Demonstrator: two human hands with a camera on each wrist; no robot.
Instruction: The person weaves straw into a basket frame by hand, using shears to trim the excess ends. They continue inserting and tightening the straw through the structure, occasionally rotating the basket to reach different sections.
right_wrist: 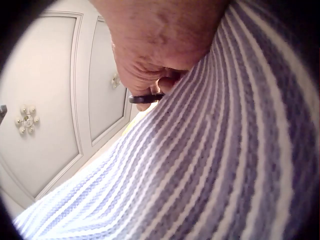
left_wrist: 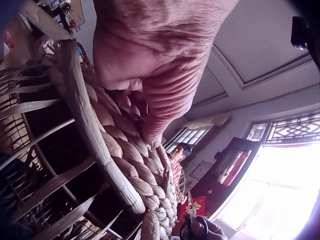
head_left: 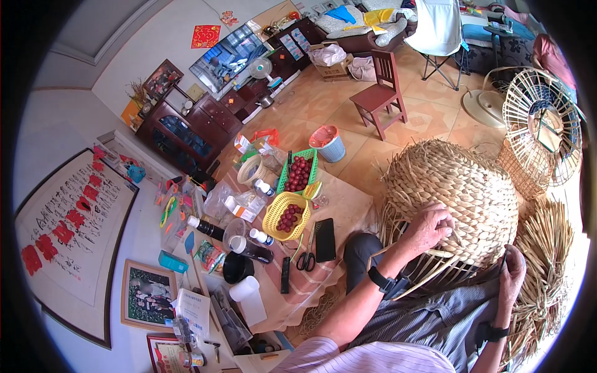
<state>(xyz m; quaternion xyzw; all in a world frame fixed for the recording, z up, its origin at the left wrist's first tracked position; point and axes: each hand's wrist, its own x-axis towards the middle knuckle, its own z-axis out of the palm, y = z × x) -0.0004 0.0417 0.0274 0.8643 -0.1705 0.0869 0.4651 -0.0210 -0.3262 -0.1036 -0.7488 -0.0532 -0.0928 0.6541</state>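
Note:
A large basket of braided straw (head_left: 457,193) lies tilted across the person's lap, with loose strips sticking out of its near edge. My left hand (head_left: 429,230) rests on its side with curled fingers; in the left wrist view the hand (left_wrist: 155,65) pinches the thick braid (left_wrist: 142,175) between thumb and fingers. At the basket's right, close to the body, my right hand (head_left: 513,273) grips scissors, whose dark handle (right_wrist: 145,99) shows in the right wrist view. The blades (left_wrist: 190,202) point up in the left wrist view. A long flat strip (left_wrist: 87,120) crosses the basket's open side.
Left of the lap, a cloth-covered table (head_left: 336,205) holds a yellow basket (head_left: 270,214) and a green basket (head_left: 305,155) of red fruit, other scissors (head_left: 306,260), a black phone and bottles. A straw bundle (head_left: 547,248) stands at the right. Beyond are a chair (head_left: 379,96) and a bin (head_left: 331,148).

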